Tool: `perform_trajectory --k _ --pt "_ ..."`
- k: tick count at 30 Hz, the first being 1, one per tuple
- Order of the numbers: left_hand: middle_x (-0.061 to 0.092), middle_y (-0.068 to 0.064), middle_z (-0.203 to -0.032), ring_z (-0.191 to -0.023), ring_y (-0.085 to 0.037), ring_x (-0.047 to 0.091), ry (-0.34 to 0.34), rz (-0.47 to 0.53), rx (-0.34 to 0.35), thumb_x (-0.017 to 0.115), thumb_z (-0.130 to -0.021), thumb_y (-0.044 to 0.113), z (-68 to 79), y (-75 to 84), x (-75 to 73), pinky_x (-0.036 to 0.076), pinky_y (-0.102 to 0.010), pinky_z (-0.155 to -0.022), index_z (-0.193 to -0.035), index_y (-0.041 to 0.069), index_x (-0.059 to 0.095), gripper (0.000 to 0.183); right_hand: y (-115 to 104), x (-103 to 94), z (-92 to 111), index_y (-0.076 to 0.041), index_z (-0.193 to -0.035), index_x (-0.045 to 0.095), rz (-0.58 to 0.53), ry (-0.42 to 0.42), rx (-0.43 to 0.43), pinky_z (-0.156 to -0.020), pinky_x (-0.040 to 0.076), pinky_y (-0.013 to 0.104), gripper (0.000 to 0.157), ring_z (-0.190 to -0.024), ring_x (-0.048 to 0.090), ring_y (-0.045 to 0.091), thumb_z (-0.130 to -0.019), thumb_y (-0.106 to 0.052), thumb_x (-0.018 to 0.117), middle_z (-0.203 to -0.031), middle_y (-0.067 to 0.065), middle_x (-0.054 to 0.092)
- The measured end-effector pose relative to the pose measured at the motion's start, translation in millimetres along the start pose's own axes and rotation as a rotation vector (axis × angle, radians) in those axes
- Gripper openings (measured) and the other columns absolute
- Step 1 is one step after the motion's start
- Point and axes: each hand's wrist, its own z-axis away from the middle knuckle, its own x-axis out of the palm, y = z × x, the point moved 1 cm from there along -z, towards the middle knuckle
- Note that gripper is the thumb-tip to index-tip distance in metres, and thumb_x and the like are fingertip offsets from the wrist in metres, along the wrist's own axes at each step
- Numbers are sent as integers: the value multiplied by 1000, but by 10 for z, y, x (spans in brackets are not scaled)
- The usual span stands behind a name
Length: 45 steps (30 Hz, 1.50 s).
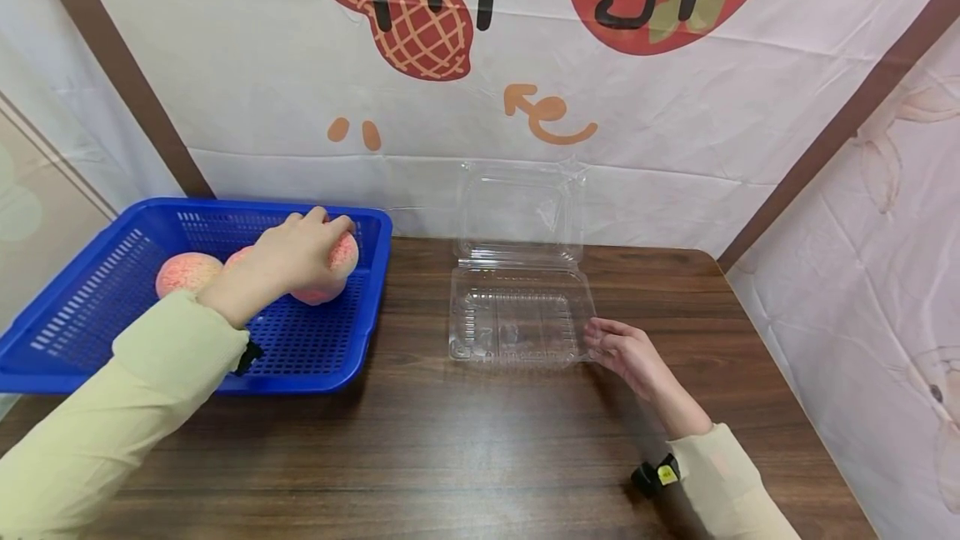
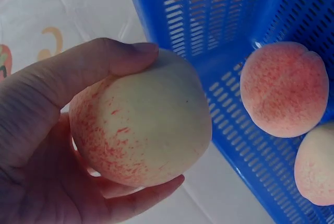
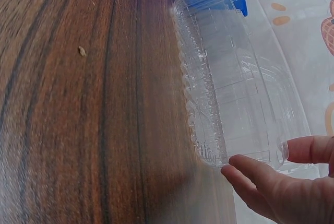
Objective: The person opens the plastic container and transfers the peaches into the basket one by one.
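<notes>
My left hand (image 1: 300, 248) grips a pale peach with red speckles (image 2: 143, 119), its thumb and fingers curved around the fruit. In the head view this peach is over the right part of a blue plastic basket (image 1: 381, 273). Other peaches lie in the basket, among them a redder peach (image 2: 284, 89) and a yellowish-pink peach (image 1: 187, 273). At the right side of a clear plastic clamshell container (image 1: 517, 332), my right hand (image 1: 626, 357) pinches the wall between thumb and fingers. The container's lid (image 1: 517, 211) stands raised at the back.
A brown wooden table (image 1: 450, 448) carries the basket and container. Behind it hangs a white printed cloth (image 1: 660, 123), with another cloth panel (image 1: 885, 273) on the right. A small brown speck (image 3: 82, 51) lies on the wood.
</notes>
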Motion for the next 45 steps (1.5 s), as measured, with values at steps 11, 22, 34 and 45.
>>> perform_trajectory --k 11,22,34,45 --pt "47 -29 -114 -96 -47 50 -98 -23 65 70 -70 16 -61 -166 107 45 -59 -68 -123 3 50 57 -1 -4 -16 15 -137 20 5 3 4 -88 44 24 49 -130 27 39 -91 5 32 -141 32 24" --pt "48 -23 -113 -92 -36 50 -160 19 135 77 -59 6 -93 -233 227 46 -50 -70 -124 6 50 70 1 -8 -10 15 -137 19 -3 -6 5 -87 44 22 50 -130 25 39 -90 6 33 -141 32 22" --pt "50 -18 -112 -93 -33 50 -209 20 264 82 -57 5 -68 -281 327 47 -49 -75 -124 6 51 74 4 -11 -16 15 -137 19 -9 -1 5 -89 44 24 50 -130 26 39 -89 7 32 -141 32 23" --pt "50 -19 -113 -100 -34 52 -269 20 309 84 -56 9 -55 -295 455 47 -49 -79 -124 4 50 77 0 -11 -23 15 -137 19 -6 -3 5 -90 43 24 50 -130 26 39 -90 7 33 -141 32 22"
